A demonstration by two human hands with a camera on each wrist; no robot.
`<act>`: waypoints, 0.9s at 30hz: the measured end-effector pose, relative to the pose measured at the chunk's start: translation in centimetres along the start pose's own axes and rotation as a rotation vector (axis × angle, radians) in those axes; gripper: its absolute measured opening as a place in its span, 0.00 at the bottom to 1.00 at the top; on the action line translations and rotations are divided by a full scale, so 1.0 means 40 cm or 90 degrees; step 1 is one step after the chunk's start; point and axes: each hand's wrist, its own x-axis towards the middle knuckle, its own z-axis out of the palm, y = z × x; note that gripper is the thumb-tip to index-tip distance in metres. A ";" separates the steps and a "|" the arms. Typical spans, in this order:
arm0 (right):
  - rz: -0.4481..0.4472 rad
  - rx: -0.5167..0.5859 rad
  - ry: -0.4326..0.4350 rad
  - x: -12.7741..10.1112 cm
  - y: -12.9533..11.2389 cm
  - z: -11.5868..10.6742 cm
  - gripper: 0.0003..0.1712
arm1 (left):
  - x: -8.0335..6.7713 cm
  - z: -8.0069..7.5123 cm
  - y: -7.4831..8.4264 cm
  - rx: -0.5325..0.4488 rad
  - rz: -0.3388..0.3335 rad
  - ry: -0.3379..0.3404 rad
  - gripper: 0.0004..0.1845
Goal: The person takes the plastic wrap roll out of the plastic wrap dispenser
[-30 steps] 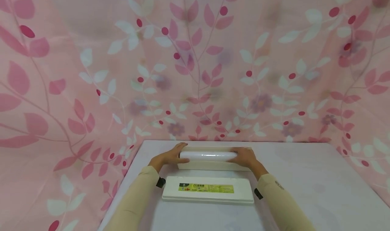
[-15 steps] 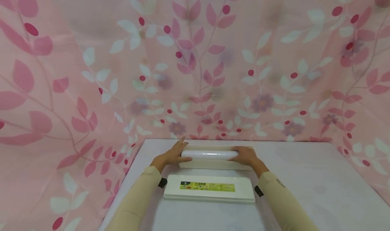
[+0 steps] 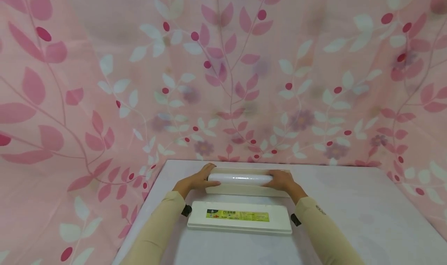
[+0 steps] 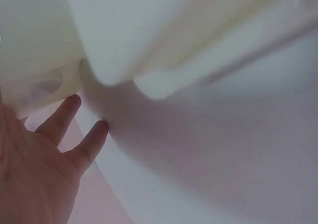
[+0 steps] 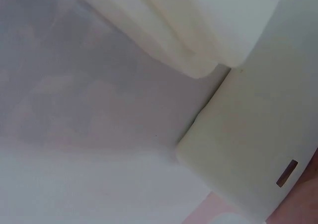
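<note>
A person's left hand (image 3: 196,180) and right hand (image 3: 282,180) each curl their fingers around one end of a white roll of cling film (image 3: 239,178), held level between them. Just beneath the fingers sits an open cream dispenser box (image 3: 244,190), the roll resting at its top. Nearer the wrists lies the box's lid (image 3: 239,217) with a yellow-green label, on a pale table (image 3: 366,218).

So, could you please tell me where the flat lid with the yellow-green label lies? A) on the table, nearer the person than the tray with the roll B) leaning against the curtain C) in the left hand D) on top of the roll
A: the labelled lid lies flat on the table, between the sleeves, in front of the tray with the roll.
</note>
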 end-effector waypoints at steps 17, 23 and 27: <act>-0.064 -0.054 -0.028 0.004 0.006 -0.009 0.36 | -0.005 0.014 0.000 -0.029 -0.009 -0.001 0.48; -0.093 -0.058 -0.028 0.006 0.005 -0.012 0.34 | -0.001 0.011 -0.007 -0.015 -0.011 0.002 0.49; -0.105 -0.078 -0.009 0.007 0.004 -0.015 0.35 | 0.005 0.006 -0.009 -0.001 -0.010 0.002 0.50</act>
